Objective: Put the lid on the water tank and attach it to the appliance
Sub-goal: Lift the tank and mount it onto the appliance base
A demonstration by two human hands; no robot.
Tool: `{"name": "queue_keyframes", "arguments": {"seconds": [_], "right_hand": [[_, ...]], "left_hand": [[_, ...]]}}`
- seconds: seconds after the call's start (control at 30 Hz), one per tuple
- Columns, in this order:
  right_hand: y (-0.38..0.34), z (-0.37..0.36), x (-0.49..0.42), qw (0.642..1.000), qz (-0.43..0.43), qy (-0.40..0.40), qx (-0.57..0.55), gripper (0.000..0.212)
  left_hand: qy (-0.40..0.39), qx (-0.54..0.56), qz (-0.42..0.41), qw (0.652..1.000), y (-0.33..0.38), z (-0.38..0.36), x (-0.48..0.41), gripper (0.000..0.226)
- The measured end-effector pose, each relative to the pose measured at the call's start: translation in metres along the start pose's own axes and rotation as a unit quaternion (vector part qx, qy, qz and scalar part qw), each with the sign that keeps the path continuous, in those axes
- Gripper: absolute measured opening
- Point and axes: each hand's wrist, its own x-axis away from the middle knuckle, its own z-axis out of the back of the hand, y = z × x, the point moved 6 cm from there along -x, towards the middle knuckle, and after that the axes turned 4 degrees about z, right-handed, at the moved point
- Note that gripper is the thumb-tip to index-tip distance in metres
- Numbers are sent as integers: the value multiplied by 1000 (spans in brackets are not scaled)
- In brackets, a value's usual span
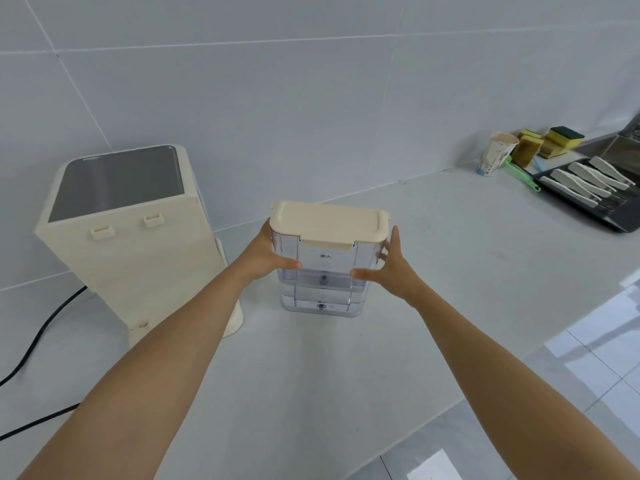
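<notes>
A clear plastic water tank stands upright on the white counter, with its cream lid sitting on top. My left hand grips the tank's left side, thumb across the front. My right hand holds the right side the same way, fingers up along the wall. To the left stands the cream appliance, its back panel with two small hooks facing me and a dark grey top. Tank and appliance are apart.
A black power cord runs from the appliance across the counter's left part. At the back right are a paper cup, yellow sponges and a black tray of white utensils. The counter's edge drops to a tiled floor at right.
</notes>
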Motion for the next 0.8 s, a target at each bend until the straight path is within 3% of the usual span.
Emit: {"name": "queue_keyframes", "arguments": {"seconds": [0.23, 0.5, 0.8], "right_hand": [[9, -5, -4, 999, 10, 42, 5, 98], [6, -11, -16, 999, 6, 43, 11, 96], [-24, -30, -17, 998, 53, -11, 20, 88]], "left_hand": [[-2, -22, 9, 1000, 3, 0, -6, 96], [8, -23, 10, 1000, 4, 3, 4, 95], [48, -34, 21, 998, -2, 32, 28, 91]]}}
